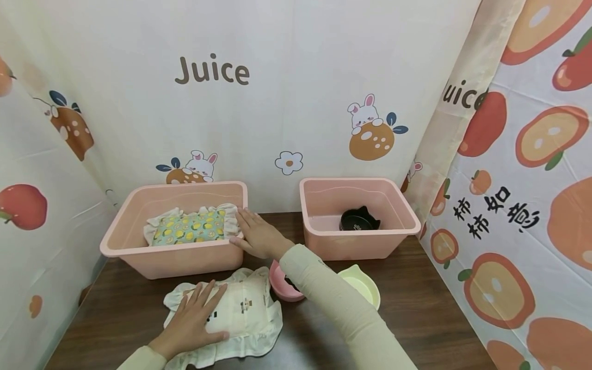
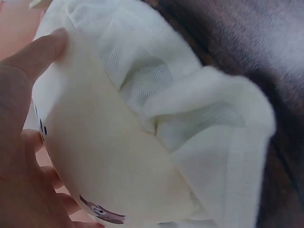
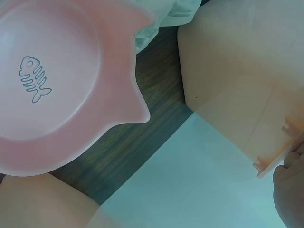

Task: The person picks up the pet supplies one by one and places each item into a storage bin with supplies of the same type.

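Note:
My left hand [image 1: 194,318] lies spread over a cream pillow [image 1: 245,303] with a white frilled border and small printed figures. In the left wrist view, its thumb and fingers rest against the puffed cream cloth [image 2: 104,128]. My right hand [image 1: 259,234] is at the right end of the left pink bin [image 1: 180,262], its fingers extended over the rim. Inside that bin is a lemon-print pillow [image 1: 189,227] with white frills, its right edge close to those fingertips. The right wrist view catches only part of the right hand [image 3: 289,190], beside the bin's rim.
A pink cat-eared bowl [image 1: 279,282] with a fishbone print stands right of the cream pillow. The right sleeve partly covers a pale yellow-green bowl [image 1: 367,285]. A second pink bin [image 1: 351,246] holds a black cat-eared bowl [image 1: 359,218]. Printed curtains [image 1: 287,103] surround the dark wooden table [image 1: 430,308].

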Tool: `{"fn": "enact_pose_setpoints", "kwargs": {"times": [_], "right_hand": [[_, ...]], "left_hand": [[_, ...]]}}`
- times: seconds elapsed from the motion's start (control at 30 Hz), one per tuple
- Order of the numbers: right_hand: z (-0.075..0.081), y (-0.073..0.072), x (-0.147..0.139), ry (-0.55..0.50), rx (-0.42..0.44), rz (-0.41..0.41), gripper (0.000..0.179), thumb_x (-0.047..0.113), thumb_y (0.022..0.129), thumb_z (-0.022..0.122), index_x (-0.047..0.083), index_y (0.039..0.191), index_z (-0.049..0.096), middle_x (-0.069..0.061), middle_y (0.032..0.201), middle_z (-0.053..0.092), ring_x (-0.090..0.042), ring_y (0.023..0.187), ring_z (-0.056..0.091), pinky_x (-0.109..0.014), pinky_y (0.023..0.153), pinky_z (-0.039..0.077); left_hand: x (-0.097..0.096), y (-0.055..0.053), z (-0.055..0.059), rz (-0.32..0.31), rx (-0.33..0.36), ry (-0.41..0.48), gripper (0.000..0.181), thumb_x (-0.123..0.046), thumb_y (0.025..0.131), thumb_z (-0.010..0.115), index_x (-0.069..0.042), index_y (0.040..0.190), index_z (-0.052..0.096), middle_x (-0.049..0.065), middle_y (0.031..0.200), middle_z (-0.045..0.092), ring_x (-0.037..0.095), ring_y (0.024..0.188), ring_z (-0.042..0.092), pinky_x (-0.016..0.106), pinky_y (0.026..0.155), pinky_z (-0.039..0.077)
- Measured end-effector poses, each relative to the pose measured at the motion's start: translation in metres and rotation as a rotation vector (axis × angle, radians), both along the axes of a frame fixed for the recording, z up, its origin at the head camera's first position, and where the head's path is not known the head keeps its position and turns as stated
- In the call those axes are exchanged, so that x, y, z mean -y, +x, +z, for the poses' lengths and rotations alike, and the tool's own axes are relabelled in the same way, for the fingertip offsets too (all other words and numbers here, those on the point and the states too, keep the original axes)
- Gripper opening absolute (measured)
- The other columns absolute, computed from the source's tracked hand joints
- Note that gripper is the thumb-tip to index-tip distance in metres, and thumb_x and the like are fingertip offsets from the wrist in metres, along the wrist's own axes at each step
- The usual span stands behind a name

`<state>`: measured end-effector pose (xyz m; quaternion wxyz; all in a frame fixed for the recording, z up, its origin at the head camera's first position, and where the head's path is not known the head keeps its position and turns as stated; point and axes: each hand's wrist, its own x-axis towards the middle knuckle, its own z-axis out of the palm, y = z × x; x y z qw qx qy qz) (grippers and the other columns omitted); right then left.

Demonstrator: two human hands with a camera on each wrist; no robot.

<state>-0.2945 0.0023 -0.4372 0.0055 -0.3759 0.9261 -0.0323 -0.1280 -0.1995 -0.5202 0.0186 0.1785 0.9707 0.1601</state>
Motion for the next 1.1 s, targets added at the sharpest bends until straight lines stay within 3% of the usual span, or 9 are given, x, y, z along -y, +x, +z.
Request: {"fn": "enact_pose_setpoints", "kwargs": {"times": [0.5, 0.8, 1.1], "right_hand": [[-0.003, -0.002, -0.002, -0.004, -0.014, 0.003, 0.076, 0.057, 0.1, 0.021, 0.005, 0.154, 0.007, -0.008, 0.162, 0.004, -0.02, 0.148, 0.001, -0.029, 0.119, 0.005], [-0.005, -0.003, -0.001, -0.026, -0.017, 0.011, 0.077, 0.057, 0.1, 0.021, 0.003, 0.154, 0.009, -0.009, 0.162, 0.006, -0.021, 0.148, 0.003, -0.03, 0.119, 0.007], [-0.003, -0.002, -0.001, -0.026, -0.003, 0.014, 0.077, 0.057, 0.1, 0.021, 0.005, 0.154, 0.004, -0.009, 0.162, 0.005, -0.021, 0.148, 0.0, -0.031, 0.119, 0.006]], "left_hand": [[0.002, -0.017, -0.011, -0.051, 0.073, 0.041, 0.115, -0.072, 0.057, 0.074, -0.026, 0.152, 0.03, 0.021, 0.152, 0.031, 0.055, 0.135, 0.025, 0.08, 0.095, 0.016], [0.001, -0.019, -0.015, -0.064, -0.007, 0.018, 0.104, -0.063, 0.062, 0.079, -0.027, 0.15, 0.035, 0.012, 0.135, 0.05, 0.042, 0.122, 0.045, 0.072, 0.093, 0.029], [0.0, -0.018, -0.013, -0.058, -0.055, 0.011, 0.094, -0.051, 0.064, 0.082, -0.028, 0.146, 0.043, 0.006, 0.122, 0.058, 0.037, 0.113, 0.051, 0.066, 0.091, 0.035]]}}
